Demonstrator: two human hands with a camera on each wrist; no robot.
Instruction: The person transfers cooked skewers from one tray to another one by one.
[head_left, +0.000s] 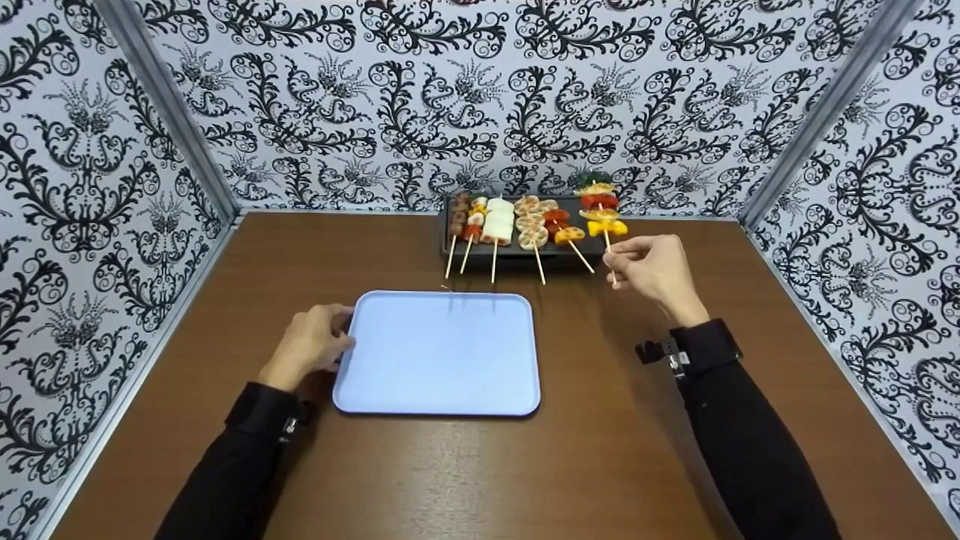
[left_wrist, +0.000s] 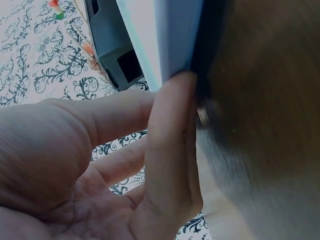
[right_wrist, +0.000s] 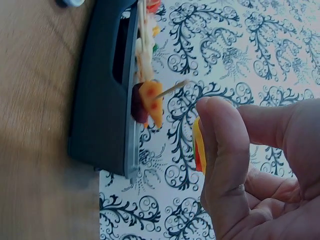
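Plainly, your right hand [head_left: 652, 270] pinches the stick of a colourful skewer [head_left: 599, 201] between thumb and fingers, its food near the three o'clock end of the black grill [head_left: 517, 262]; your left hand [head_left: 307, 341] pinches the blue tray [head_left: 442, 352] at its nine o'clock edge

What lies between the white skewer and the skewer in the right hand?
The head view shows a skewer with pale round slices and, nearer the held skewer, a skewer with red and orange pieces, both on the black holder.
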